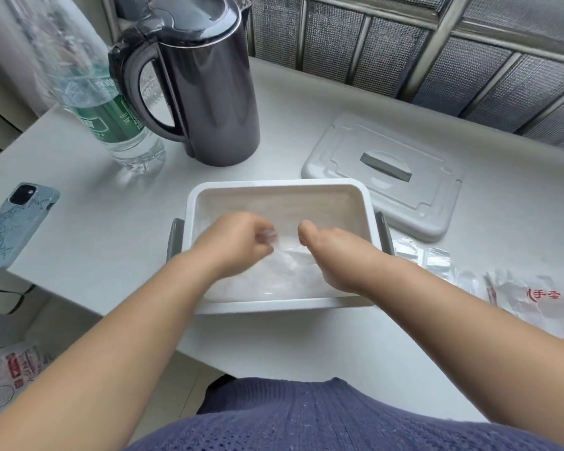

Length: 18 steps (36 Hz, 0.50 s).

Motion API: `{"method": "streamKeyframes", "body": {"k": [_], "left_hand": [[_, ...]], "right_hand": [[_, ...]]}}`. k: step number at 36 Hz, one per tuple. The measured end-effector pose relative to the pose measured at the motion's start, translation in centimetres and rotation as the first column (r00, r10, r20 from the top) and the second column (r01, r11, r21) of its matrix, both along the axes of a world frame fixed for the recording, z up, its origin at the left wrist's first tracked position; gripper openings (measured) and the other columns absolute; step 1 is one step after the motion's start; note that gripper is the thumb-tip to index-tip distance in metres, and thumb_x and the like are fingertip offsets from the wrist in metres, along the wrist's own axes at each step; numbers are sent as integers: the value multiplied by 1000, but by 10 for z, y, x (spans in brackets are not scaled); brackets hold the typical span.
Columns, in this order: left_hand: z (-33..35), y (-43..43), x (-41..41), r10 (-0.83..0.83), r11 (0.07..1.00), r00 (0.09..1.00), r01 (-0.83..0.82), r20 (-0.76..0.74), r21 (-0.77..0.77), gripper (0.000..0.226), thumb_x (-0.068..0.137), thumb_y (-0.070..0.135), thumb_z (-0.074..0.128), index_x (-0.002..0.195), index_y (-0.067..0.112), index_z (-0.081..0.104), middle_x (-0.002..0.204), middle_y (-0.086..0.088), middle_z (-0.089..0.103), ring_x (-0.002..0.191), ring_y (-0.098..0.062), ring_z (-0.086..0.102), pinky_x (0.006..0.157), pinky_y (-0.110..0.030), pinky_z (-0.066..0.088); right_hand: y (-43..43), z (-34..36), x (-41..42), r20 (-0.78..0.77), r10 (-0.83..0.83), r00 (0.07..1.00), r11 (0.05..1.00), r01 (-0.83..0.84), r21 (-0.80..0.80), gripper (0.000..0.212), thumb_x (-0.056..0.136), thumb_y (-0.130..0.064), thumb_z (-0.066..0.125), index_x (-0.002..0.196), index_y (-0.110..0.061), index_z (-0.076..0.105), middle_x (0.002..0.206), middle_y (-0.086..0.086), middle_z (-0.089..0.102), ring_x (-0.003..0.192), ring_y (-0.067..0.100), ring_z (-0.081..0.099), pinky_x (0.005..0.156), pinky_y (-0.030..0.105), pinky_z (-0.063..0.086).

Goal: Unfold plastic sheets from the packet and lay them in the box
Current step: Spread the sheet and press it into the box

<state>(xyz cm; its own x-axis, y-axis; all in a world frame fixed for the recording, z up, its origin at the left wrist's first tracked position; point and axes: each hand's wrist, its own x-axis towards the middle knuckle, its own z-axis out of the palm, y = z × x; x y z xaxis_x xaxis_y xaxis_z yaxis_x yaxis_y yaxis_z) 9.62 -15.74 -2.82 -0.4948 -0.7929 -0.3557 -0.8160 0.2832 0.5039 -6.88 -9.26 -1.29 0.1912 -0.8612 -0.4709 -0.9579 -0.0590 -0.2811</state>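
A white rectangular box (280, 185) with grey side clips stands on the table in front of me. Both my hands are inside it. A thin clear plastic sheet (284, 271) lies crumpled in the box's near half. My left hand (238, 242) pinches an edge of that sheet between its fingertips. My right hand (332, 252) rests over the sheet's right side, fingers curled down on it. The opened packet (531, 297), clear with red print, lies at the right, and folded clear sheets (427, 257) lie between it and the box.
The box's white lid (385, 170) lies behind and to the right. A dark kettle (205, 79) and a water bottle (108, 115) stand at the back left. A phone (13, 222) lies at the left edge. Another printed packet (10, 372) sits below the table, lower left.
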Motion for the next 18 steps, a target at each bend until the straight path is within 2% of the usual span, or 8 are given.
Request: {"method": "streamKeyframes", "body": {"k": [2, 4, 6, 8, 11, 12, 14, 18], "left_hand": [[12, -7, 10, 64, 997, 998, -65, -26, -38, 14, 89, 20, 62, 99, 18, 71, 95, 5, 67, 93, -13, 60, 78, -22, 41], [22, -12, 18, 151, 970, 988, -145, 15, -195, 14, 92, 22, 55, 95, 18, 68, 95, 0, 64, 95, -23, 58, 73, -27, 40], [32, -11, 21, 239, 893, 962, -166, 129, -417, 18, 93, 17, 48, 105, 15, 62, 107, -9, 57, 101, -34, 52, 73, -37, 41], [36, -5, 20, 316, 801, 937, -181, 146, -571, 31, 88, 8, 51, 118, 9, 55, 116, -16, 51, 105, -38, 48, 70, -43, 39], [30, 2, 13, 40, 726, 999, -49, -29, -686, 30, 79, 10, 53, 107, 5, 62, 104, -16, 59, 90, -39, 55, 64, -46, 51], [27, 4, 10, -113, 743, 992, 47, -55, -668, 28, 80, 15, 50, 103, 8, 66, 100, -13, 62, 86, -37, 58, 65, -46, 52], [20, 6, 3, -299, 849, 954, 269, 6, -456, 30, 88, 24, 45, 106, 18, 69, 103, -5, 65, 93, -32, 60, 74, -44, 52], [-7, 0, 1, -314, 935, 886, 352, 342, -52, 28, 96, 32, 46, 120, 34, 61, 128, 6, 55, 116, -21, 51, 92, -40, 47]], "right_hand": [[-2, -2, 2, -66, 40, 997, 999, -39, 26, 31, 82, 11, 35, 105, -10, 39, 79, 7, 47, 76, 30, 48, 62, 35, 42], [-4, -4, 4, -106, 80, 991, 995, -73, 67, 28, 83, 10, 36, 97, -13, 45, 76, 2, 40, 71, 26, 45, 57, 30, 36], [-6, -5, 6, -103, 105, 989, 989, -93, 115, 28, 84, 7, 37, 93, -16, 49, 86, 2, 47, 76, 25, 47, 57, 28, 35], [-7, -6, 7, -71, 102, 992, 979, -88, 183, 36, 86, 1, 41, 114, -19, 53, 108, 2, 52, 94, 25, 51, 69, 28, 38], [-10, -1, 4, 13, 40, 999, 978, -41, 204, 39, 84, -12, 49, 120, -25, 53, 95, -10, 49, 98, 20, 50, 73, 25, 36], [-11, 2, 4, 58, -1, 998, 981, -10, 194, 36, 83, -14, 49, 117, -25, 55, 89, -12, 50, 97, 20, 51, 74, 25, 37], [-15, 5, 5, 140, -84, 987, 988, 64, 139, 33, 87, -15, 45, 115, -23, 60, 101, -7, 61, 104, 21, 54, 82, 27, 43], [-25, -18, 9, 176, -195, 965, 981, 196, 12, 35, 92, -14, 39, 122, -19, 57, 126, 3, 59, 116, 23, 52, 92, 30, 44]]}}
